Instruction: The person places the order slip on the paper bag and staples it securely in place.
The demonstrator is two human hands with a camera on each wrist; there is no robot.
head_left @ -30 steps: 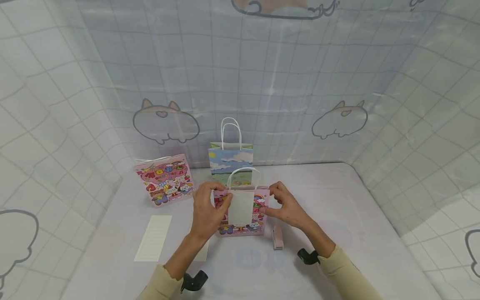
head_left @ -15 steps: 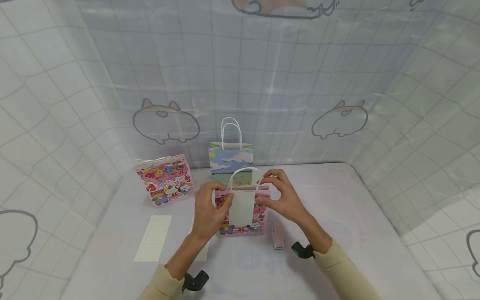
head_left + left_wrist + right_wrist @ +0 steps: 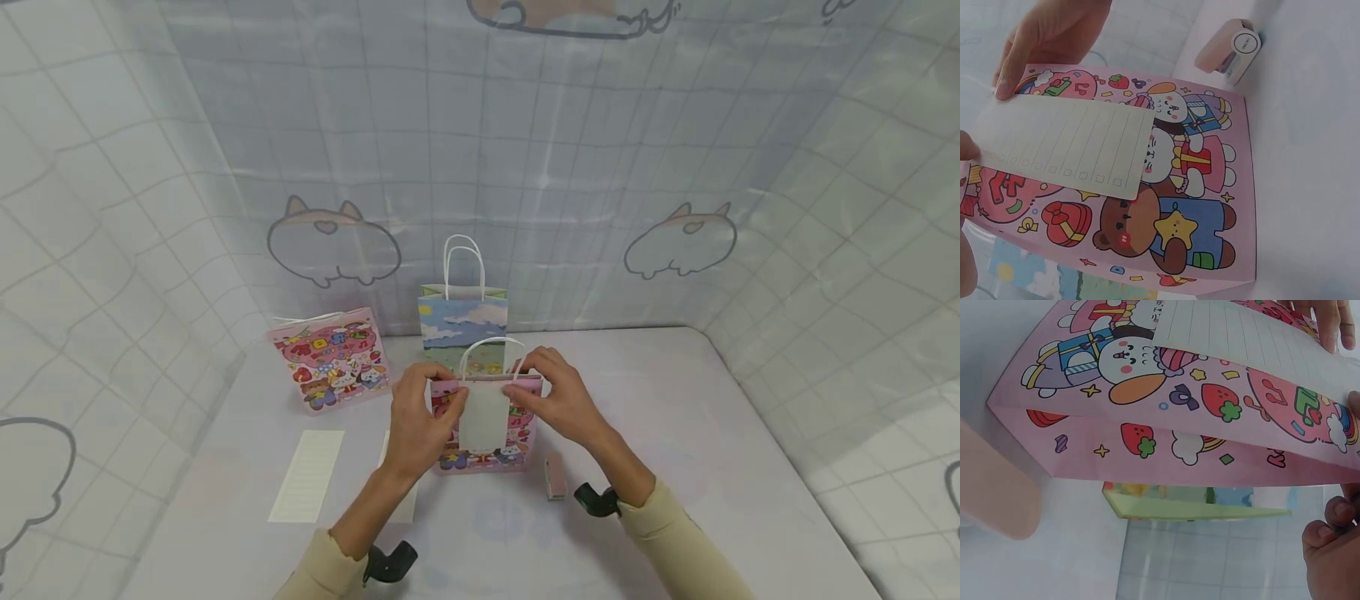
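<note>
Hands (image 3: 422, 423) at upper corners of paper (image 3: 483, 421)

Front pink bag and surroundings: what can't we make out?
Head: contents of the front pink bag, if any, hidden by its own front.
Head: bottom of the blue bag, behind the front pink bag.
Head: part of the inner paper strip, behind the left forearm.
Left wrist: lettering on the stapler, too small to read.
Left wrist: most of the left hand, cut off by the left edge.
</note>
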